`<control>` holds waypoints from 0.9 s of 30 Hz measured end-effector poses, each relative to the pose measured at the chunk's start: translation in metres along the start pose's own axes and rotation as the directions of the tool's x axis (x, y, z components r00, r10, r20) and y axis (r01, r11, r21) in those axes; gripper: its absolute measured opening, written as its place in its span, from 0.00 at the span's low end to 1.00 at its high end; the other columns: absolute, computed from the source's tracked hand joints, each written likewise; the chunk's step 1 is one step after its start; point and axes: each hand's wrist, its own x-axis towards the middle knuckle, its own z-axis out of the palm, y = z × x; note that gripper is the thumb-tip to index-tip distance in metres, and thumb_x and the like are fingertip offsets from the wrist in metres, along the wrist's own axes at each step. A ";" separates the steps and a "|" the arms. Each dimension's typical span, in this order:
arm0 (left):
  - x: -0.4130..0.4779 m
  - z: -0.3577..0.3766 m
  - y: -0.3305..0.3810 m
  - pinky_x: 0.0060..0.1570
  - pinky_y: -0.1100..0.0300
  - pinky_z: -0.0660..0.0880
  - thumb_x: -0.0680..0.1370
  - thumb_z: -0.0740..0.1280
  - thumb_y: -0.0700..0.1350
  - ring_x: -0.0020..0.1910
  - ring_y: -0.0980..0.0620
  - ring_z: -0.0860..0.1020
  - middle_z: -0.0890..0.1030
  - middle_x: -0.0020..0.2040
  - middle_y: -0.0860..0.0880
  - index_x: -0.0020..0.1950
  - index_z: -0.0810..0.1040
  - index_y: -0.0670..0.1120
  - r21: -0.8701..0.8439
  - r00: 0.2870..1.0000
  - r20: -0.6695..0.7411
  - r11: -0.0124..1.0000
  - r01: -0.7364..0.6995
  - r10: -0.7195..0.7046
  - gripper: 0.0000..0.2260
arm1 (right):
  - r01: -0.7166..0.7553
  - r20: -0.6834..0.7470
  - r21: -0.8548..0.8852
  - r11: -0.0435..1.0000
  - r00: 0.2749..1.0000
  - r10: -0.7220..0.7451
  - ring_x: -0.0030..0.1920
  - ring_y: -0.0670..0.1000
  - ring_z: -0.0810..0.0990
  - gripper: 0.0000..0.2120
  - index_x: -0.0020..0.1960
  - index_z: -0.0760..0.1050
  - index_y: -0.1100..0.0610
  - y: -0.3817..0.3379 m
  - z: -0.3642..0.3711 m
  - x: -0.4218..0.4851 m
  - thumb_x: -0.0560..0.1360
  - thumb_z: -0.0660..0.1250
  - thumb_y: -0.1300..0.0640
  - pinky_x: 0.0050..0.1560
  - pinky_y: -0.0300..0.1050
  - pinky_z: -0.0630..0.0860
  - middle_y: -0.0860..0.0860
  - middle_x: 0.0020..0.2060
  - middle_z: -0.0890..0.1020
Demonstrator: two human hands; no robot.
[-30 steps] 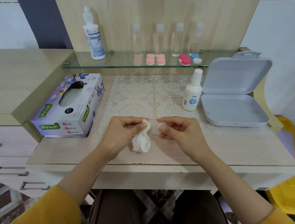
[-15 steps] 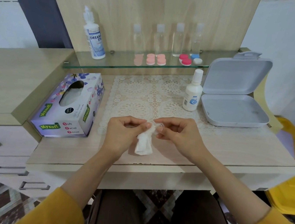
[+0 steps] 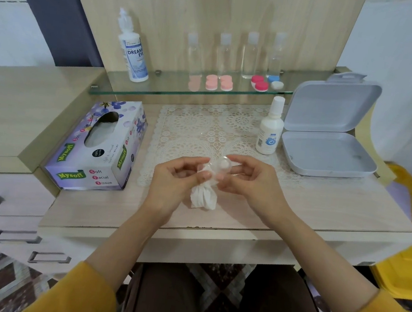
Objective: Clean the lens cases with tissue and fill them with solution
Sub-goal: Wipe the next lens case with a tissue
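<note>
Clear case (image 3: 224, 167): pinching it in right hand (image 3: 253, 184) over surface (image 3: 322, 207), long axis seemingly running left-right. Pressing tissue (image 3: 204, 191) against its left end with left hand (image 3: 174, 178), hands nearly meeting. Noting bottle (image 3: 269, 129) beyond, nearer right hand.

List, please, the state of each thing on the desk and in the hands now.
Tissue, twisted, pinched by left hand.
Lens case, held by right hand, touching tissue.
Grey box, lid open, empty.
Small bottle, upright, capped.
Big bottle, upright on shelf, capped.
Tissue box, open, tissues inside.
</note>
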 end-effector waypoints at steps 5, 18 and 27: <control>-0.002 0.012 0.005 0.37 0.69 0.75 0.67 0.72 0.32 0.34 0.60 0.80 0.82 0.32 0.55 0.45 0.80 0.45 -0.046 1.000 -0.027 0.999 -0.015 0.013 0.11 | -0.018 0.001 -0.125 0.992 1.000 0.018 0.33 0.49 0.75 0.12 0.37 0.77 0.66 0.006 0.016 -0.008 0.64 0.77 0.59 0.38 0.41 0.70 0.55 0.31 0.79; 0.000 0.003 0.001 0.48 0.61 0.79 0.65 0.71 0.42 0.39 0.56 0.81 0.83 0.35 0.53 0.45 0.81 0.45 -0.100 0.998 -0.043 0.994 0.046 -0.050 0.10 | 0.016 0.005 -0.116 0.993 1.000 -0.015 0.36 0.51 0.75 0.06 0.39 0.78 0.56 -0.003 -0.004 -0.010 0.73 0.68 0.65 0.41 0.45 0.71 0.54 0.34 0.78; 0.001 -0.002 0.001 0.52 0.57 0.78 0.69 0.70 0.36 0.41 0.52 0.83 0.84 0.40 0.47 0.46 0.82 0.45 -0.074 0.989 -0.016 0.986 0.149 -0.150 0.08 | 0.065 -0.023 -0.214 0.975 0.997 -0.072 0.28 0.44 0.75 0.03 0.38 0.79 0.59 -0.017 -0.014 -0.001 0.69 0.72 0.62 0.34 0.34 0.71 0.49 0.32 0.79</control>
